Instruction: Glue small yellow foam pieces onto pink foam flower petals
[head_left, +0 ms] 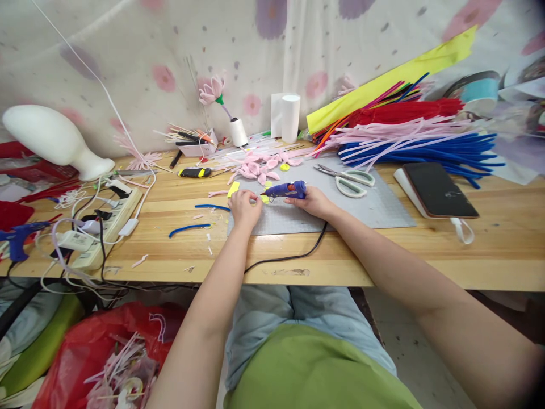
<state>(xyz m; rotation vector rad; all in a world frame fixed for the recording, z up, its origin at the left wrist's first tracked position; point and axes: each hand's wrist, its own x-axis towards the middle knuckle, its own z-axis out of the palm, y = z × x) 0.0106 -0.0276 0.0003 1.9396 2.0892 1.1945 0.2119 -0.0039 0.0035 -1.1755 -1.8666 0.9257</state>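
My right hand [314,201] grips a blue glue gun [286,189] on the grey cutting mat [383,207], its nozzle pointing left. The nozzle meets a small yellow piece [265,198] that my left hand [244,207] pinches at the mat's left edge. Another yellow strip [233,188] lies just beyond my left hand. Pink petal shapes [259,168] are heaped behind both hands. The gun's black cord [293,257] runs off the table's front edge.
Scissors [349,179] lie right of the gun, a dark phone [438,190] farther right. Bundles of pipe cleaners [409,136] fill the back right. A power strip [106,227] with cables sits left, blue wire pieces [189,228] nearby. A red bag [106,352] stands below.
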